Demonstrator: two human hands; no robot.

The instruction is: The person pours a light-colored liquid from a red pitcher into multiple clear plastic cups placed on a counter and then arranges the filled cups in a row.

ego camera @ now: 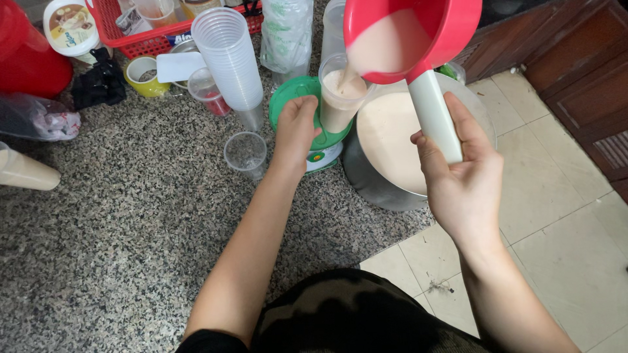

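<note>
My right hand (461, 173) grips the white handle of a red ladle (418, 33), tilted so that beige milky liquid pours from it. The stream falls into a clear plastic cup (340, 98) that stands on a green scale (294, 91). My left hand (296, 124) rests against the cup's left side and on the scale, steadying it. The cup is largely full. Behind the cup, a large metal pot (366, 180) of the same beige liquid sits at the counter's edge.
A tall stack of clear cups (229, 59) lies near an empty cup (245, 153) on the speckled granite counter (131, 216). A red basket (144, 39), a yellow cup (145, 75), a filled cup (23, 171) and bags crowd the back. Tiled floor (556, 196) lies right.
</note>
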